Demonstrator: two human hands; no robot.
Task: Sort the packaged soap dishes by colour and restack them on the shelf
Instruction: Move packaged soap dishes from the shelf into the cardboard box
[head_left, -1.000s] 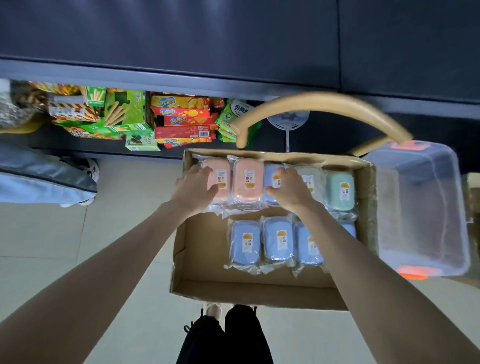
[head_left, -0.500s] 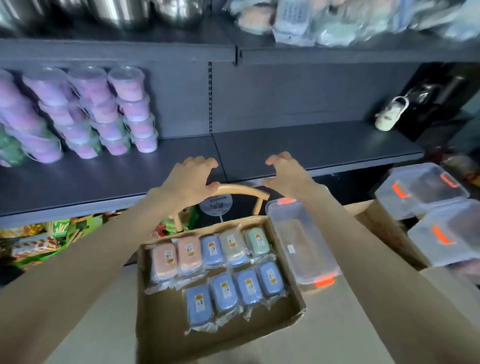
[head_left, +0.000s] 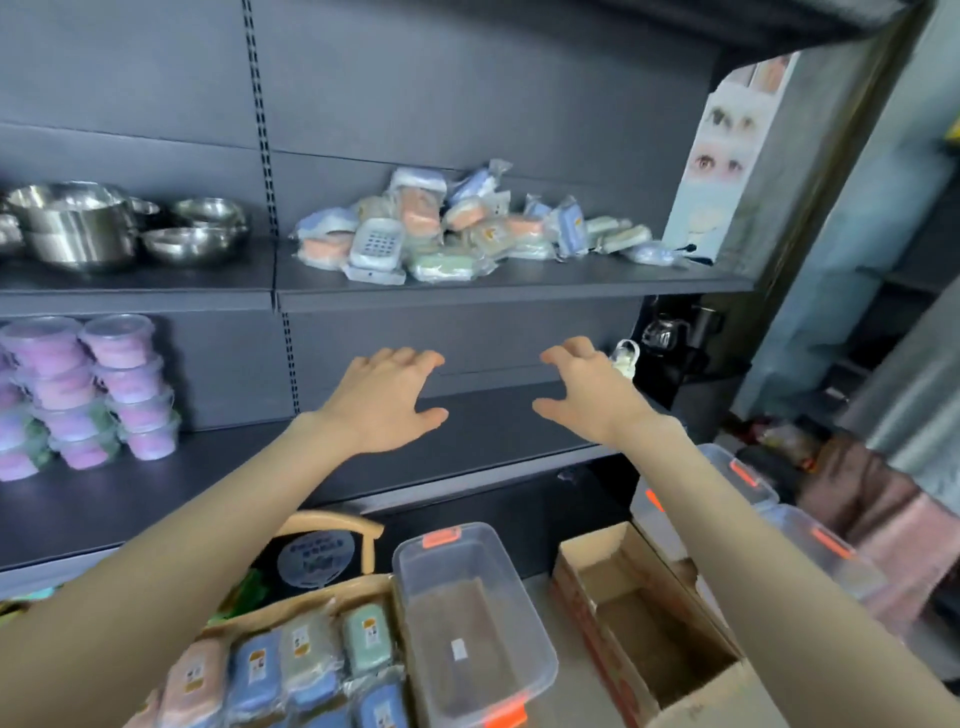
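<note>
Head view: left hand (head_left: 382, 402) and right hand (head_left: 587, 389) raised over bare middle shelf (head_left: 498, 431), fingers spread wide, holding nothing. Packaged soap dishes (head_left: 457, 228), mixed colours, heaped loose on upper shelf (head_left: 519, 286), toward its right end. More in cardboard box (head_left: 311, 603), bottom-left. Clear bin (head_left: 467, 623) just beside box.

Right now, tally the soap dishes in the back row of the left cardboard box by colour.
Peach: 2 (one partly behind the arm)
Blue: 1
Grey-green: 1
Green: 1
Total: 5
</note>
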